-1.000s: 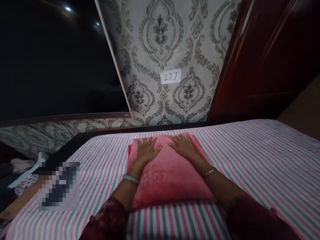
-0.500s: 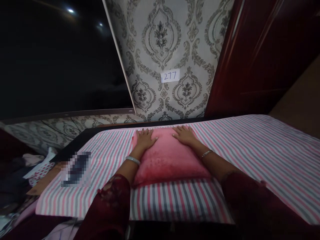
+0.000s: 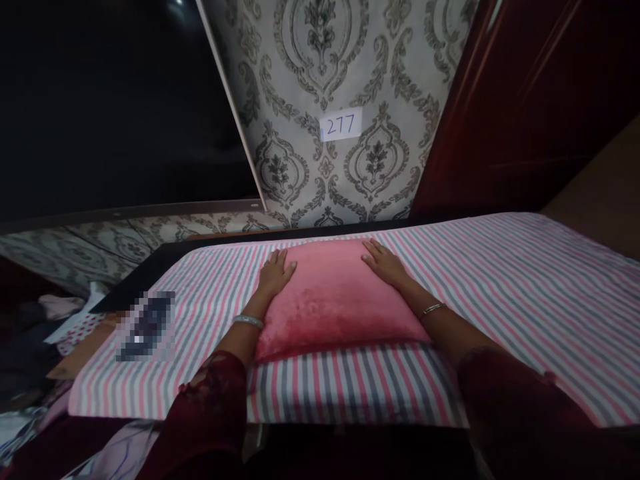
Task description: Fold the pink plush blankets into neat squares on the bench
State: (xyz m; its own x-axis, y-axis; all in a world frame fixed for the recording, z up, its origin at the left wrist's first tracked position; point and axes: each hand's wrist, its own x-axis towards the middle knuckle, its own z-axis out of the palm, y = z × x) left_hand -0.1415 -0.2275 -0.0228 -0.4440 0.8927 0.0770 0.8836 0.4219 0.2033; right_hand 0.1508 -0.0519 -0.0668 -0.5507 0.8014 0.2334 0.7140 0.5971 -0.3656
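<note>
A pink plush cushion, deeper red along its near edge, lies flat on a cloth striped in pink, grey and white. My left hand rests on the cushion's far left corner, fingers stretched away from me. On the far right corner lies my right hand, its fingers also extended. Both palms face down, and neither hand grips the cushion. A bracelet circles each wrist.
Left of the cushion, a blurred-out dark item lies on the cloth. A large dark screen stands behind at left. Patterned wallpaper bears a paper marked 277. Dark red panelling rises at right. Clothes are heaped at far left.
My hands have slid apart, the left one leftward and the right one rightward, toward the cushion's sides. The cushion looks wider and smoother at its far edge. The view has tilted slightly down.
</note>
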